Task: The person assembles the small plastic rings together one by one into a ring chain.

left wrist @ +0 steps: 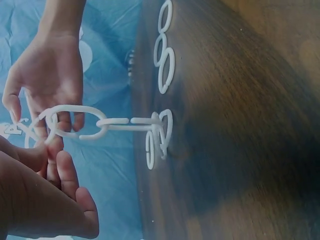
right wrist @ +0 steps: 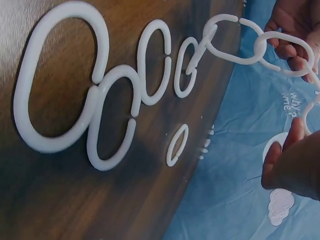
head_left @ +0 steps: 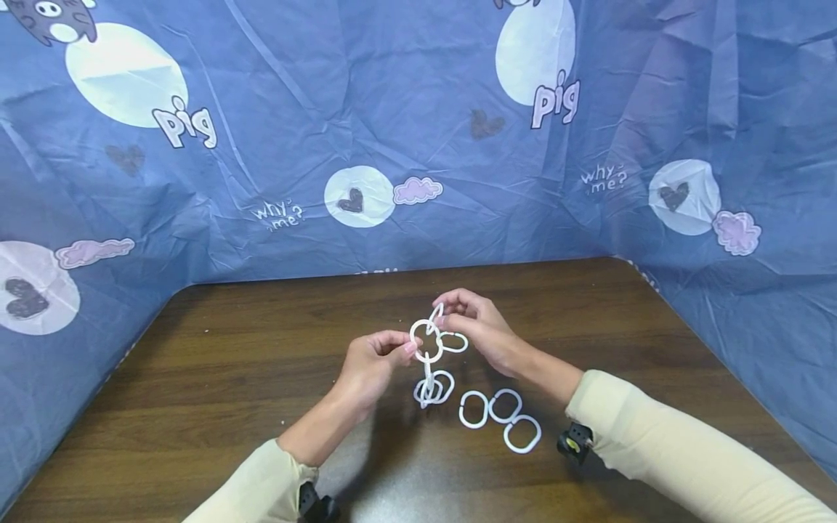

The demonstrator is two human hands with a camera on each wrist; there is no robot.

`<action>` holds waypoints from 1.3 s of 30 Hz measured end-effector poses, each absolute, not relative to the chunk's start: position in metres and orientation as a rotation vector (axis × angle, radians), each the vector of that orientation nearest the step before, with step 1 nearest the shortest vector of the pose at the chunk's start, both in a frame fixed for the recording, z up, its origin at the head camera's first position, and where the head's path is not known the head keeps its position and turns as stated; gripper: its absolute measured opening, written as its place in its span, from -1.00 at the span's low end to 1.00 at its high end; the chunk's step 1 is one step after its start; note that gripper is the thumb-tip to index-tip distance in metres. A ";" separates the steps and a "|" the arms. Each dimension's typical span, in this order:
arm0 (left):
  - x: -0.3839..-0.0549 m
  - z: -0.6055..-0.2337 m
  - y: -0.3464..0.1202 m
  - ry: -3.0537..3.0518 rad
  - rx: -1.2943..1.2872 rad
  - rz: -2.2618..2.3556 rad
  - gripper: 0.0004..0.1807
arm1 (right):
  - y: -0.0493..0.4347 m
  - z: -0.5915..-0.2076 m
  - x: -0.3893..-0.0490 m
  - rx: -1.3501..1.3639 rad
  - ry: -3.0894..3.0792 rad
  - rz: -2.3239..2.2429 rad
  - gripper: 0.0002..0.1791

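My left hand (head_left: pixel 369 367) pinches a white plastic chain link (head_left: pixel 412 335) between thumb and fingertips, above the table. From this link a short chain of white links (left wrist: pixel 117 124) hangs down, its lower end heaped on the table. My right hand (head_left: pixel 484 333) pinches another white link (head_left: pixel 435 316), which crosses the top of the left hand's link. Whether the two are fully hooked together I cannot tell. Each loose link shows a small gap in its loop, as on the large near link (right wrist: pixel 22 95) in the right wrist view.
Three separate links, among them an oval link (head_left: pixel 522 452), lie on the brown wooden table (head_left: pixel 261 363) near my right forearm. A single link (right wrist: pixel 186 136) lies farther back on the table. A blue printed cloth (head_left: pixel 294 131) hangs behind and at the sides.
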State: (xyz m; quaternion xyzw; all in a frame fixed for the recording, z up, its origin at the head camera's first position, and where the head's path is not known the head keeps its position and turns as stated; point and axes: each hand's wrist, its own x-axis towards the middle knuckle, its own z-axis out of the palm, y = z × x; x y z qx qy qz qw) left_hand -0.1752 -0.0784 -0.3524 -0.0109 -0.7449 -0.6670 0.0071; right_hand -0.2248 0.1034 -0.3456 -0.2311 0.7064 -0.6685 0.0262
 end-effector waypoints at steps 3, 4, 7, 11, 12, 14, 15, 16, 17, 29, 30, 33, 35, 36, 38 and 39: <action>-0.174 -0.352 -0.079 -2.373 -0.042 -2.042 -0.88 | 0.103 -0.344 -0.223 -0.824 2.409 -1.967 -0.63; -0.174 -0.352 -0.079 -2.386 -0.047 -2.024 -0.89 | 0.103 -0.344 -0.223 -0.872 2.508 -1.916 -0.62; -0.174 -0.353 -0.079 -2.423 -0.061 -1.981 -0.90 | 0.101 -0.344 -0.221 -1.036 2.809 -1.727 -0.54; -0.174 -0.353 -0.081 -2.446 -0.081 -1.943 -0.88 | 0.101 -0.344 -0.221 -1.275 3.056 -1.506 -0.46; -0.174 -0.353 -0.081 -2.444 -0.083 -1.936 -0.87 | 0.101 -0.344 -0.222 -1.340 3.084 -1.469 -0.45; -0.175 -0.352 -0.082 -2.435 -0.080 -1.924 -0.85 | 0.101 -0.344 -0.223 -1.452 3.124 -1.410 -0.43; -0.175 -0.352 -0.083 -2.424 -0.072 -1.924 -0.84 | 0.101 -0.344 -0.223 -1.506 3.143 -1.378 -0.43; -0.175 -0.351 -0.084 -2.410 -0.059 -1.928 -0.84 | 0.101 -0.344 -0.224 -1.549 3.159 -1.351 -0.42; -0.176 -0.350 -0.084 -2.391 -0.049 -1.932 -0.83 | 0.101 -0.345 -0.224 -1.585 3.170 -1.328 -0.42; -0.175 -0.342 -0.081 -2.233 -0.107 -1.962 -0.77 | 0.099 -0.349 -0.224 -1.755 3.248 -1.051 -0.45; -0.175 -0.342 -0.080 -2.228 -0.121 -1.963 -0.77 | 0.099 -0.349 -0.223 -1.761 3.250 -1.034 -0.45; -0.175 -0.341 -0.078 -2.232 -0.134 -1.958 -0.78 | 0.097 -0.350 -0.222 -1.788 3.251 -0.982 -0.46; -0.174 -0.341 -0.077 -2.245 -0.132 -1.949 -0.81 | 0.096 -0.350 -0.221 -1.810 3.254 -0.944 -0.46; -0.174 -0.341 -0.077 -2.253 -0.129 -1.941 -0.82 | 0.095 -0.351 -0.221 -1.819 3.256 -0.925 -0.46; -0.174 -0.342 -0.076 -2.270 -0.119 -1.924 -0.85 | 0.094 -0.352 -0.220 -1.831 3.264 -0.891 -0.47; -0.174 -0.342 -0.075 -2.277 -0.116 -1.919 -0.86 | 0.094 -0.353 -0.220 -1.835 3.267 -0.881 -0.47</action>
